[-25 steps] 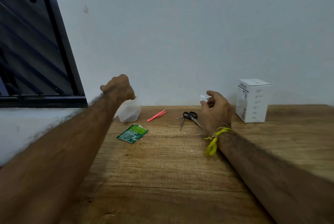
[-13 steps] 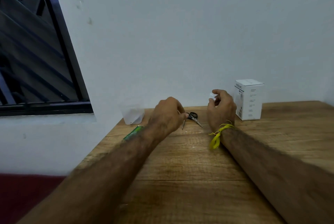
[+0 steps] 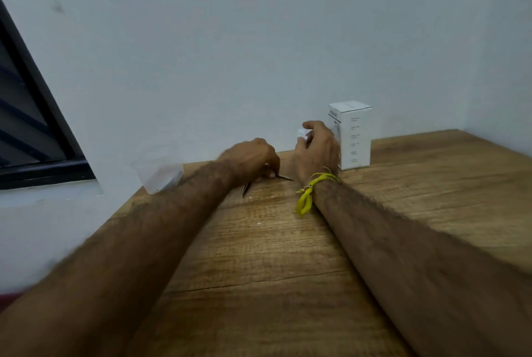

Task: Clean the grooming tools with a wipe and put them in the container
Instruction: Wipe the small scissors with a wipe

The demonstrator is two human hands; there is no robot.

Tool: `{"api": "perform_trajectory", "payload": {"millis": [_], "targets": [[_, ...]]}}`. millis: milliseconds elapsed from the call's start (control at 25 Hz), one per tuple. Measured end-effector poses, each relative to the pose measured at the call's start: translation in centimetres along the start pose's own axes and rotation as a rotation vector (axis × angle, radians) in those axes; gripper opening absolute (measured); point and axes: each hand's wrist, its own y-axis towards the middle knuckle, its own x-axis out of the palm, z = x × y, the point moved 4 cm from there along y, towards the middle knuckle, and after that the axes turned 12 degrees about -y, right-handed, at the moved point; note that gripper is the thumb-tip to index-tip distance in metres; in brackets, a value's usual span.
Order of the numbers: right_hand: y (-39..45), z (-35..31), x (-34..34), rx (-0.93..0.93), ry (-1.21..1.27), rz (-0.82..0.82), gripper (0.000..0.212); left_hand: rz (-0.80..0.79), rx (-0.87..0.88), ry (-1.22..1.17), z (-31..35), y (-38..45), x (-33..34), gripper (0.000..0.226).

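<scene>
Two bare forearms stretch up the wooden desk (image 3: 259, 256), the right one with a yellow cord (image 3: 309, 194) at its wrist. Far along, the left hand (image 3: 250, 160) is curled down over the scissors (image 3: 283, 177), fingers bent round them on the desk with dark tips poking out either side, while the right hand (image 3: 316, 149) pinches a small white wipe (image 3: 301, 132) just above. Farther left the clear container (image 3: 157, 173) sits at the desk's edge, and a white box (image 3: 354, 135) stands upright far right by the wall.
</scene>
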Motion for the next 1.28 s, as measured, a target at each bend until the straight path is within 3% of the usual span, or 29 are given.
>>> {"api": "perform_trajectory", "payload": {"millis": [160, 280, 360, 480, 600, 680, 800, 1080, 1200, 1280], "targets": [[0.2, 0.1, -0.1, 0.004, 0.017, 0.036, 0.031, 0.023, 0.166, 0.300, 1.4, 0.5, 1.1, 0.018], [0.3, 0.6, -0.2, 0.049, 0.058, 0.105, 0.029, 0.240, 0.141, 0.366, 0.9, 0.1, -0.6, 0.019], [0.5, 0.9, -0.1, 0.090, 0.095, 0.124, 0.029, 0.467, -0.062, 0.063, 0.1, -1.2, -3.0, 0.020], [0.9, 1.5, 0.5, 0.166, 0.175, 0.012, 0.034, 0.753, -0.397, -0.946, 0.2, -4.9, -3.2, 0.014], [0.1, 1.4, 1.4, 0.275, 0.417, -0.225, 0.039, 0.637, -0.512, -1.416, 2.7, -9.1, -0.1, 0.011], [-0.9, 1.1, 1.7, 0.350, 0.633, -0.393, 0.039, 0.594, -0.506, -1.513, 3.8, -11.1, 1.5, 0.012], [-2.1, 0.7, 0.9, 0.421, 0.817, -0.545, 0.037, 0.673, -0.534, -1.586, 3.5, -12.3, 2.5, 0.013], [-3.9, -0.5, -0.5, 0.431, 0.757, -0.650, 0.027, 0.571, -0.461, -1.646, 2.4, -12.0, 2.7, 0.019], [-5.0, -0.5, -2.1, 0.360, 0.659, -0.688, 0.018, 0.551, -0.446, -1.646, 2.5, -11.8, 3.0, 0.023], [-5.7, -0.7, -3.2, 0.281, 0.575, -0.627, 0.017, 0.529, -0.427, -1.644, 2.8, -11.6, 3.2, 0.023]]}}
